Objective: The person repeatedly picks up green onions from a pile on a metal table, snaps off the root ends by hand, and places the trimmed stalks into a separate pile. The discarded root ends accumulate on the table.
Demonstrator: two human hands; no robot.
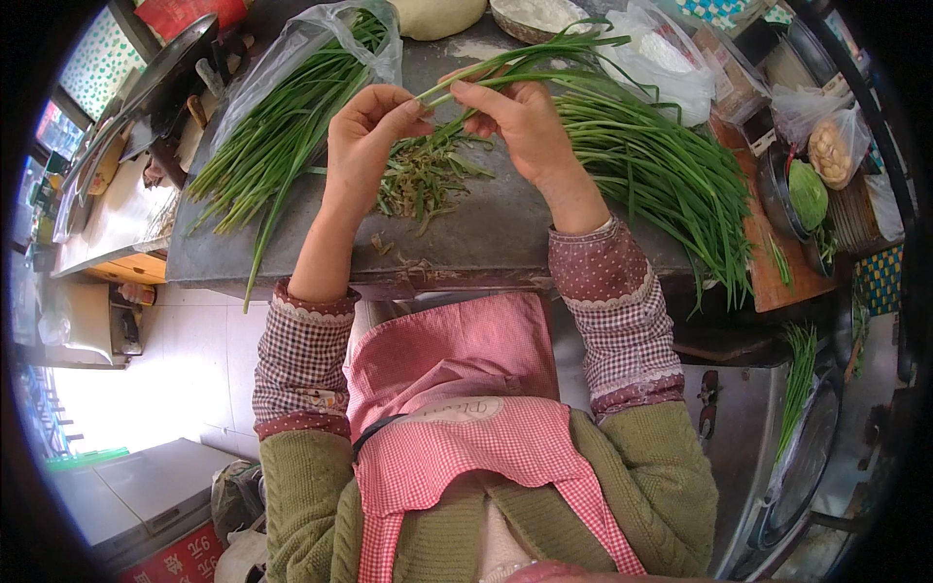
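Note:
Between my two hands, above the dark table, a few stalks of garlic chives (528, 53) are stretched. My left hand (375, 127) pinches their pale stem ends between thumb and fingertips. My right hand (514, 116) grips the same stalks a little farther along, and their green leaves trail off to the upper right. Below and between the hands lies a pile of trimmed chive scraps (423, 178). A big bunch of chives in a clear plastic bag (280, 135) is on the left. Another large heap of chives (656, 171) spreads over the table's right side.
Dough (437, 16) and a bowl of flour (539, 16) stand at the far edge, near a white plastic bag (660, 62). A wok (146, 87) is at left. A wooden board (791, 273) and a pan with a green vegetable (807, 195) are at right.

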